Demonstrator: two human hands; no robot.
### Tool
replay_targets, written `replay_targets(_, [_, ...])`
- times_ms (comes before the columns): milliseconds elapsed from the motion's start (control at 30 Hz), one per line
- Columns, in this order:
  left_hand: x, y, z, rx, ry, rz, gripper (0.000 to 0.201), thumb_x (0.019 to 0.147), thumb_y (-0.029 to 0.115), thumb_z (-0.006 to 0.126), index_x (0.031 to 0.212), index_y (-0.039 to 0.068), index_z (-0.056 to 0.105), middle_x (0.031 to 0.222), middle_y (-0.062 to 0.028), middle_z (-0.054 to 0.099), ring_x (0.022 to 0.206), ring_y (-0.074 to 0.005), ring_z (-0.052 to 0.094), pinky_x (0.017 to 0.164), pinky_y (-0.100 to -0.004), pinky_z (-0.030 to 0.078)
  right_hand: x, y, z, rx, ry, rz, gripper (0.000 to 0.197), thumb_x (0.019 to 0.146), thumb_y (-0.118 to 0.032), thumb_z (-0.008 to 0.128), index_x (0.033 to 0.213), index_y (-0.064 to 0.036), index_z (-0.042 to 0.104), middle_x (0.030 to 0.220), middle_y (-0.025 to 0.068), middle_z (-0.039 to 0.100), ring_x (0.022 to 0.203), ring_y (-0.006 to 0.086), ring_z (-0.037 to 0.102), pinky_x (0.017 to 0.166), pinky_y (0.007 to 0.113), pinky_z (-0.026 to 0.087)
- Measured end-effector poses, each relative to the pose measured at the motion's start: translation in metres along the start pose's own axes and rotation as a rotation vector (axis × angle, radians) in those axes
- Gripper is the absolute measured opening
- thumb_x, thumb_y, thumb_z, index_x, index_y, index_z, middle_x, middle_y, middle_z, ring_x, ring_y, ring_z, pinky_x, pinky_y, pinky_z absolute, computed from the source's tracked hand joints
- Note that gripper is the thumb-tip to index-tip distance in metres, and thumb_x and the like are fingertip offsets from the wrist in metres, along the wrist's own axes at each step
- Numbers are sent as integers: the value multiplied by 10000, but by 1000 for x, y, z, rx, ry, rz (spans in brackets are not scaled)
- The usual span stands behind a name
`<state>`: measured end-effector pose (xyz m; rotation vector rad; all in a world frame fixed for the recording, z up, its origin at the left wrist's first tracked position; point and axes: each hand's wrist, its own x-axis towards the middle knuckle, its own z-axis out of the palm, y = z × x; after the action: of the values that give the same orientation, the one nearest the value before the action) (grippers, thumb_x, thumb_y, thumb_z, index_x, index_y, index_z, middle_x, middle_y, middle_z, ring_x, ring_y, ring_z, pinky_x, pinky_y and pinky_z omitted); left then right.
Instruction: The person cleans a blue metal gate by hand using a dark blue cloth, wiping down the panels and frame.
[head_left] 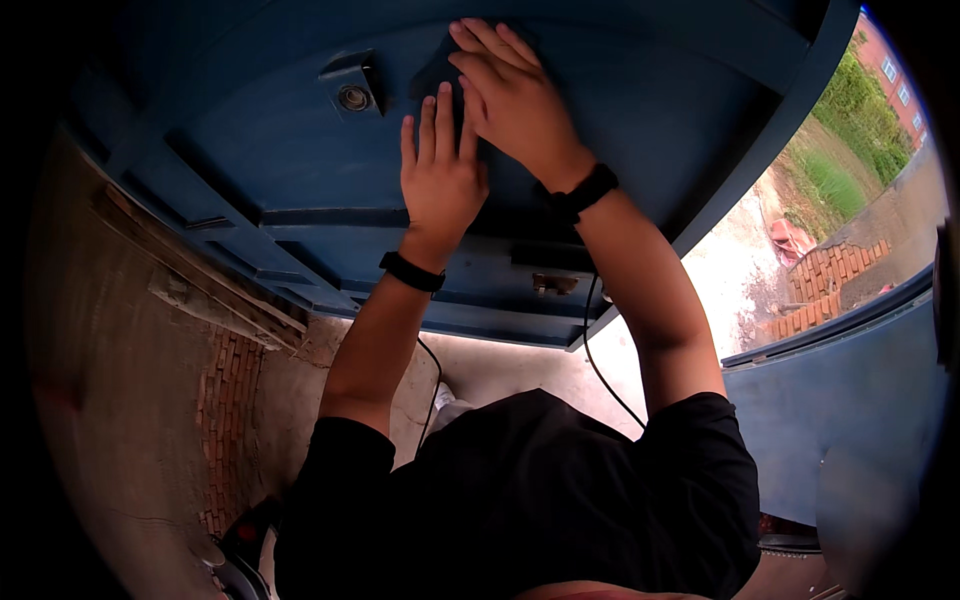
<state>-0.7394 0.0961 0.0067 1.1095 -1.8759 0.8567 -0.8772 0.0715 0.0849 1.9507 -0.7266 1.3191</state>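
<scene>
A large blue metal door (620,60) fills the upper part of the head view. My left hand (442,185) lies against it, palm toward the panel, fingers stretched upward. Just above and to the right, my right hand (525,110) also rests on the panel, its fingers extended and slanting up to the left. The fingers of the two hands meet or nearly meet; neither holds anything. To the left of them a square metal lock housing (352,92) with a round cylinder juts from the door. Below the right wrist sits a small metal latch (555,284).
A second blue door panel (840,420) stands at the right. Past the opening are a pile of bricks (835,275), grass and a reddish building. At left, wooden boards (200,260) run along a brick-edged wall (230,420). Thin black cables (592,350) hang near my arms.
</scene>
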Motion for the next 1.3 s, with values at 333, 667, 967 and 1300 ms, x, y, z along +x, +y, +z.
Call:
replay_targets(333, [-43, -25, 2, -182, -62, -136, 578, 776, 53, 663, 1347, -7, 590, 1471, -250, 507, 1325, -434, 520, 1108, -511, 420, -24, -35, 33, -153, -219, -120, 189, 923, -155, 624, 1079, -79, 700, 1472, 92, 587, 1445, 217, 463, 1243, 385, 308])
replay_targets(667, [-96, -14, 33, -283, -122, 76, 299, 801, 85, 713, 1098, 108, 682, 1075, -78, 626, 985, -296, 597, 879, -435, 472, -144, -69, 1, -522, -549, -173, 238, 878, -143, 611, 995, 4, 758, 1319, 217, 672, 1306, 274, 608, 1073, 396, 511])
replay_targets(967, [27, -24, 11, -187, 315, 212, 447, 724, -49, 653, 1121, 147, 711, 1089, -22, 639, 1008, -258, 589, 874, -402, 466, -54, 2, -51, -506, -122, -213, 96, 861, -116, 667, 874, -66, 747, 1216, 67, 746, 1183, 201, 687, 1023, 322, 529])
replay_targets(1300, [93, -19, -32, -263, 223, 301, 569, 781, 21, 667, 1344, 97, 655, 1271, -116, 631, 1163, -334, 616, 1024, -457, 493, -5, 0, -75, -580, -124, -55, 357, 880, -137, 578, 1194, -8, 691, 1225, 138, 718, 1122, 261, 702, 947, 357, 539])
